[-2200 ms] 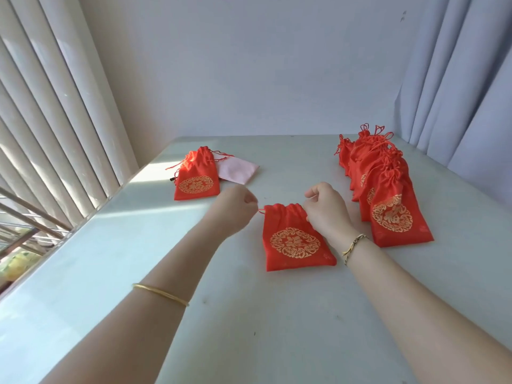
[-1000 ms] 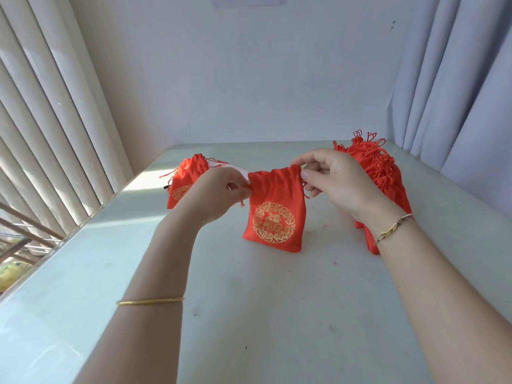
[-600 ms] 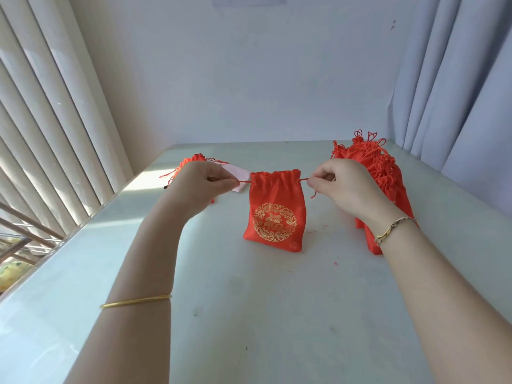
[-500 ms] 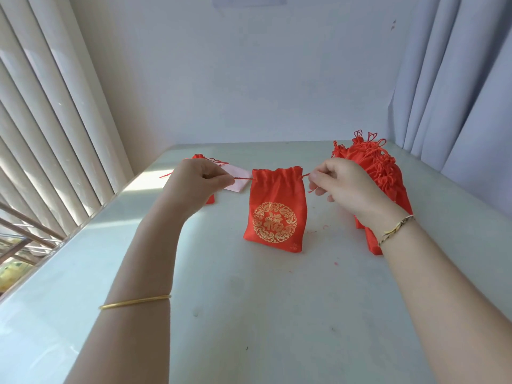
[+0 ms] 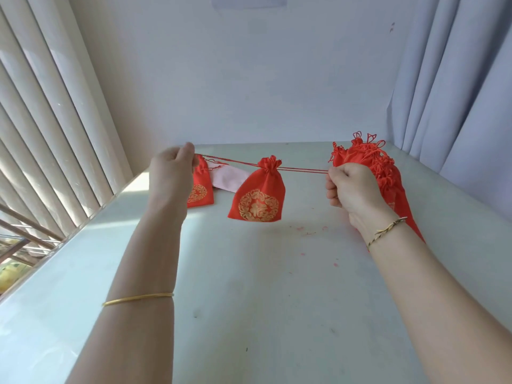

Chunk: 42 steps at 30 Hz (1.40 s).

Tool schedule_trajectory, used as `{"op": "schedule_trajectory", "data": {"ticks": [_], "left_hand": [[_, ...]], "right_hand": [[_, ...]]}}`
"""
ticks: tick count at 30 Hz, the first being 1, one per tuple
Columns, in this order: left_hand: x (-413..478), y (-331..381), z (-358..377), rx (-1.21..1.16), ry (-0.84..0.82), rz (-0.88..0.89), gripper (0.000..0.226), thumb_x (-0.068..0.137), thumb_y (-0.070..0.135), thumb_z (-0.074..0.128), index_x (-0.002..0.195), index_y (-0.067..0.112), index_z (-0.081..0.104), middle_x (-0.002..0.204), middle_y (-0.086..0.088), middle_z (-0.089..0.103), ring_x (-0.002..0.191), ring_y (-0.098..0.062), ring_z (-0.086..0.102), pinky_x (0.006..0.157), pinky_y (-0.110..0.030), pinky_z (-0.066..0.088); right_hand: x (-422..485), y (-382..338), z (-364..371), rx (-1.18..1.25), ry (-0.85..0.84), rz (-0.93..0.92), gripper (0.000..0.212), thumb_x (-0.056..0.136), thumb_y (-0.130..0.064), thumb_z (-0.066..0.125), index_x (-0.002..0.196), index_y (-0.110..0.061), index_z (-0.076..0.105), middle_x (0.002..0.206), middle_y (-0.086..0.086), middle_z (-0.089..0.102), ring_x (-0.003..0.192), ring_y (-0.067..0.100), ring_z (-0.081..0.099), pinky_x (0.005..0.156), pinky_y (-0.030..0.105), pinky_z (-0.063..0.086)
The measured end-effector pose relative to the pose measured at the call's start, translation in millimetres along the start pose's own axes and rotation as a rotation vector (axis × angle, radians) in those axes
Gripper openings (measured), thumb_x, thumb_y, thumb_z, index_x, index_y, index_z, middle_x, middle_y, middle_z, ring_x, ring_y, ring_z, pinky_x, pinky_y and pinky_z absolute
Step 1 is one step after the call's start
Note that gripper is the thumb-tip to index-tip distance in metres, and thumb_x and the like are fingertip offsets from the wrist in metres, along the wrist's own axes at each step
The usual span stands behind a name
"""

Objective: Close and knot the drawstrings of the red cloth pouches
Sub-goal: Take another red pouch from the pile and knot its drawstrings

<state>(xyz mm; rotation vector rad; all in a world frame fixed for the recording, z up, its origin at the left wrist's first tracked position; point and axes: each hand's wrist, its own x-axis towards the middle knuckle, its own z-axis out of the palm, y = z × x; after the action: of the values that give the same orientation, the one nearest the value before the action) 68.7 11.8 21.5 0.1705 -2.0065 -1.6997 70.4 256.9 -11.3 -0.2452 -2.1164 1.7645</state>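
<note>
Left hand [image 5: 173, 173] is up at the left, fingers curled, pinching the drawstrings [image 5: 230, 161], and the cords run taut. Behind it a flat pouch [image 5: 201, 189] and a pink cloth [image 5: 230, 177] lie on the tabletop [image 5: 249, 286]. In the centre the red pouch [image 5: 259, 195] hangs in the air between the hands, its neck gathered tight. Right hand [image 5: 352, 189] is fisted round the other cord ends. It looks cinched. I'd pull evenly on both sides, then bring the ends together for the knot without slackening the neck. The tabletop edge and blinds [image 5: 55, 106] sit close on the left. The pile of pouches [image 5: 388, 173] lies just behind the right hand, with the curtain [image 5: 457, 92] beyond. Open room lies toward the person.
</note>
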Motion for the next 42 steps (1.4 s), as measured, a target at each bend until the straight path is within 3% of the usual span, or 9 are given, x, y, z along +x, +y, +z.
{"op": "schedule_trajectory", "data": {"ticks": [4, 6, 9, 16, 21, 28, 32, 37, 42], "left_hand": [[-11, 20, 7, -0.580, -0.322, -0.095, 0.040, 0.100, 0.028, 0.038, 0.061, 0.017, 0.043, 0.088, 0.002, 0.072, 0.090, -0.016, 0.069, 0.083, -0.029, 0.048], [-17, 28, 12, -0.676, -0.436, -0.105, 0.039, 0.101, 0.029, 0.036, 0.065, 0.016, 0.047, 0.075, 0.001, 0.070, 0.080, -0.017, 0.070, 0.085, -0.032, 0.050], [-28, 35, 19, -0.545, -0.537, -0.068, 0.034, 0.099, 0.030, 0.042, 0.080, 0.012, 0.064, 0.069, 0.002, 0.057, 0.060, -0.010, 0.056, 0.071, -0.027, 0.052], [-44, 43, 24, 0.041, -0.702, 0.199, 0.016, 0.078, 0.016, 0.073, 0.093, 0.017, 0.070, 0.081, -0.005, 0.064, 0.065, -0.009, 0.055, 0.064, -0.021, 0.046], [-52, 48, 31, 0.048, -0.626, 0.262, 0.007, 0.084, 0.015, 0.067, 0.078, 0.011, 0.069, 0.053, 0.007, 0.050, 0.047, -0.003, 0.043, 0.047, -0.012, 0.038], [-46, 44, 29, -0.070, -0.634, 0.209, 0.015, 0.089, 0.017, 0.061, 0.085, 0.009, 0.073, 0.061, 0.002, 0.055, 0.054, -0.011, 0.047, 0.054, -0.020, 0.041], [-44, 44, 28, -0.132, -0.617, 0.169, 0.013, 0.088, 0.018, 0.062, 0.086, 0.011, 0.074, 0.064, -0.003, 0.057, 0.054, -0.012, 0.049, 0.060, -0.031, 0.039], [-43, 43, 26, -0.183, -0.577, 0.093, 0.014, 0.090, 0.014, 0.058, 0.092, 0.009, 0.071, 0.061, 0.001, 0.065, 0.052, -0.010, 0.057, 0.055, -0.021, 0.045], [-41, 41, 25, -0.289, -0.606, -0.032, 0.014, 0.091, 0.013, 0.057, 0.094, 0.006, 0.069, 0.073, -0.001, 0.071, 0.055, -0.006, 0.059, 0.059, -0.023, 0.043]], "right_hand": [[-8, -16, 4, 0.036, -0.060, -0.045, 0.029, 0.095, -0.010, 0.039, 0.068, -0.014, 0.048, 0.063, 0.001, 0.050, 0.045, 0.008, 0.046, 0.040, 0.016, 0.041], [-15, -32, 5, 0.105, -0.122, -0.096, 0.027, 0.095, -0.011, 0.041, 0.069, -0.015, 0.050, 0.064, 0.000, 0.052, 0.045, 0.006, 0.049, 0.044, 0.018, 0.043], [-29, -53, 6, 0.154, -0.207, -0.212, 0.026, 0.095, -0.013, 0.044, 0.071, -0.016, 0.054, 0.064, -0.001, 0.054, 0.046, 0.006, 0.050, 0.048, 0.020, 0.042], [-49, -71, 11, 0.111, -0.293, -0.412, 0.020, 0.093, -0.015, 0.051, 0.076, -0.015, 0.060, 0.063, -0.004, 0.056, 0.054, 0.006, 0.050, 0.051, 0.018, 0.041], [-49, -72, 13, 0.184, -0.280, -0.398, 0.023, 0.096, -0.019, 0.048, 0.079, -0.014, 0.063, 0.068, -0.002, 0.058, 0.054, 0.006, 0.049, 0.051, 0.019, 0.041], [-44, -60, 12, 0.099, -0.502, -0.158, 0.019, 0.091, -0.012, 0.049, 0.098, -0.009, 0.067, 0.085, 0.003, 0.066, 0.068, 0.015, 0.056, 0.056, 0.024, 0.043], [-46, -59, 14, 0.046, -0.463, -0.245, 0.017, 0.094, -0.017, 0.051, 0.083, -0.012, 0.063, 0.072, -0.001, 0.063, 0.063, 0.010, 0.057, 0.057, 0.021, 0.043], [-40, -62, 9, 0.217, -0.254, -0.268, 0.026, 0.086, -0.008, 0.051, 0.062, -0.015, 0.058, 0.063, -0.002, 0.061, 0.061, 0.012, 0.055, 0.055, 0.025, 0.041], [-38, -60, 5, 0.146, -0.421, -0.354, 0.023, 0.068, -0.017, 0.050, 0.047, -0.021, 0.061, 0.067, 0.005, 0.060, 0.067, 0.012, 0.056, 0.060, 0.025, 0.044]]}}
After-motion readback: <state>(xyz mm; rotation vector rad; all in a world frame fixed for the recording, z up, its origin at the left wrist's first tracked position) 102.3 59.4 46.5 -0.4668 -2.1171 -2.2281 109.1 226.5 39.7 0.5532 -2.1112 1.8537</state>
